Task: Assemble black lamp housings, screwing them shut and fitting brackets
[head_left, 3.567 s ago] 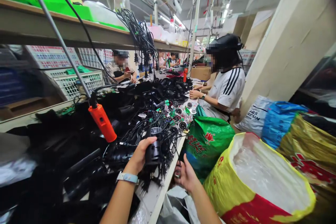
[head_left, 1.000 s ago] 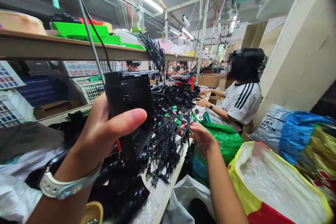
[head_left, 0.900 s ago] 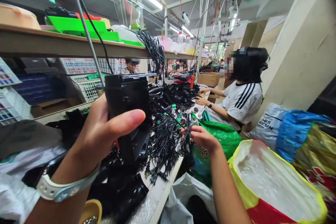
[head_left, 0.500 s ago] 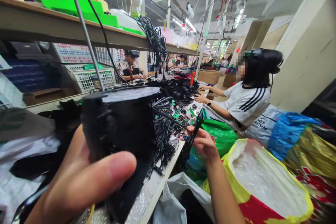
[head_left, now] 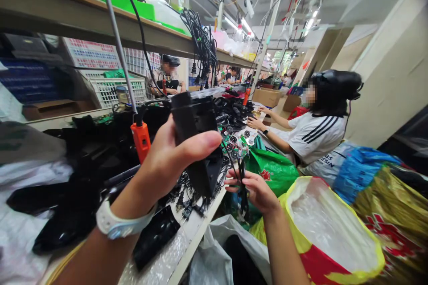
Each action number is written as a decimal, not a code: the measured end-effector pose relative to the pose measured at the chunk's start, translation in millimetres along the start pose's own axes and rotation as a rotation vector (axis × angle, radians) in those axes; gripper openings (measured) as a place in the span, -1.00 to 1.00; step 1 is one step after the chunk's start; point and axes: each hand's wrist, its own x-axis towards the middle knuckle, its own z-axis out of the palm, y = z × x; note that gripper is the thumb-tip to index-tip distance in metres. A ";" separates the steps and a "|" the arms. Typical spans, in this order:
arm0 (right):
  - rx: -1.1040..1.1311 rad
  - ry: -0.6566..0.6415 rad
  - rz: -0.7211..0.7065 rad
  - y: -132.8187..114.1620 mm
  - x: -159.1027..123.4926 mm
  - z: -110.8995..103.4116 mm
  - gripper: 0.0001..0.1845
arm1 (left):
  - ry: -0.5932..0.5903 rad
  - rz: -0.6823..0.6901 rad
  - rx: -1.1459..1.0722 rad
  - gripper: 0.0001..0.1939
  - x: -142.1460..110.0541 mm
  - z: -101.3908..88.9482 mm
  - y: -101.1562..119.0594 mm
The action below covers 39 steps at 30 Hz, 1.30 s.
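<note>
My left hand (head_left: 167, 160) is closed around a black plastic housing (head_left: 200, 142), its thumb across the near face. A thin black cable (head_left: 229, 153) runs from near the housing toward my right hand (head_left: 257, 189). Between the fingers of that hand is a black cable bundle (head_left: 243, 187), hanging down past the bench edge. Beneath the housing lie tangled black cords with plugs (head_left: 189, 207). Another glossy black plastic piece (head_left: 157, 236) rests on bubble wrap (head_left: 174, 249) near my left forearm.
An orange tool (head_left: 141, 138) hangs left of my hand. Circuit boards and round parts (head_left: 234, 138) lie farther along the bench. A co-worker (head_left: 310, 129) sits at right. Green (head_left: 270, 167) and red-yellow bags (head_left: 334, 231) stand beside the bench. A shelf (head_left: 83, 18) crosses above.
My left hand has carried the housing away from the camera, forward and to the right, and turned it. My right hand stays on the cable bundle, slightly lower. The glossy black piece now shows.
</note>
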 end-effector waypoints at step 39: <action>-0.419 0.142 0.160 45.9 7.2 1.7 -0.77 | 0.149 -0.114 -0.116 -0.57 -44.1 -21.0 -15.8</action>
